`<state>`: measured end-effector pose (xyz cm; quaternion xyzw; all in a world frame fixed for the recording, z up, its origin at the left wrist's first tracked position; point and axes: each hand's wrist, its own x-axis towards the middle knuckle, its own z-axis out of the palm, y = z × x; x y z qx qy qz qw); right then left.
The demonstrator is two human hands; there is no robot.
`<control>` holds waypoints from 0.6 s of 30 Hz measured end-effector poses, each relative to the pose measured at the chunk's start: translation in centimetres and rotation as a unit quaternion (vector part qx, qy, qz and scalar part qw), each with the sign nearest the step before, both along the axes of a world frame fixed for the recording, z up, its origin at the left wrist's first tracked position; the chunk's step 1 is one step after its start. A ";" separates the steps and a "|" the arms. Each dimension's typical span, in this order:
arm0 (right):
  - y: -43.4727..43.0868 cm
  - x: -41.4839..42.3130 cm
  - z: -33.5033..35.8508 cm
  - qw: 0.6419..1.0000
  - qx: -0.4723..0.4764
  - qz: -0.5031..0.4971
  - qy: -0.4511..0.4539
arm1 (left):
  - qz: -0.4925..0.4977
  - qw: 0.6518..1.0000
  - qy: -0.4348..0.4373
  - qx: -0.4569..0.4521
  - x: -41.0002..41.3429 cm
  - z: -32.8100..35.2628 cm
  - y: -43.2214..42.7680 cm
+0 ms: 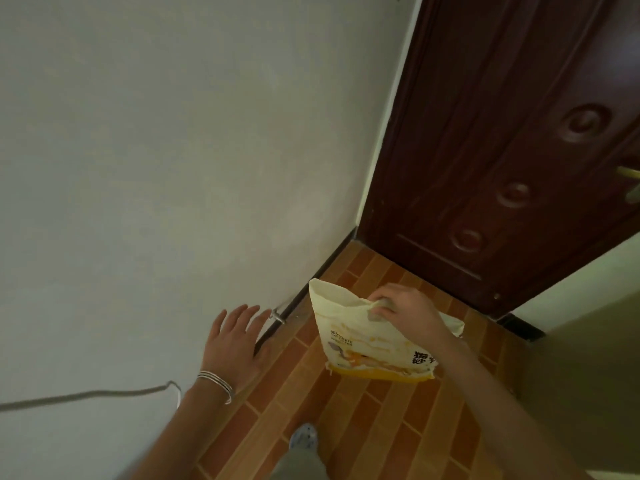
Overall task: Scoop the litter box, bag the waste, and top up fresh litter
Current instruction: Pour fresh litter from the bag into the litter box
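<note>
A cream and yellow bag of cat litter hangs upright in the air above the tiled floor, its top torn open. My right hand grips the bag by its upper edge, fingers curled into the opening. My left hand is spread flat with straight fingers, held out near the white wall to the left of the bag and holding nothing. Silver bangles sit on my left wrist. No litter box or scoop is in view.
A dark red wooden door stands shut ahead, its brass handle at the right edge. The white wall fills the left, with a metal door stop and a grey cable on it. Orange brick-pattern floor lies below; my shoe shows.
</note>
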<state>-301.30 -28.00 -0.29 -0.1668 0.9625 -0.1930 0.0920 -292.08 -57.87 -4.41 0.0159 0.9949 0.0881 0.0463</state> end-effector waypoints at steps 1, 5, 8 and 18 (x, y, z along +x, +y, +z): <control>-0.5 -1.5 0.1 1.000 -0.004 0.003 -0.001 | 0.000 1.000 0.009 0.003 -1.4 0.1 -0.1; -2.6 -6.6 -0.2 0.999 -0.030 0.015 0.013 | 0.000 1.000 0.013 0.006 -6.4 0.0 -0.8; -3.7 -9.5 -0.7 0.999 -0.039 0.036 0.011 | 0.014 1.000 0.012 0.007 -8.6 -0.4 -1.2; -6.4 -19.1 -3.6 0.987 -0.020 0.160 0.002 | 0.111 0.994 0.004 -0.021 -12.3 -2.7 0.4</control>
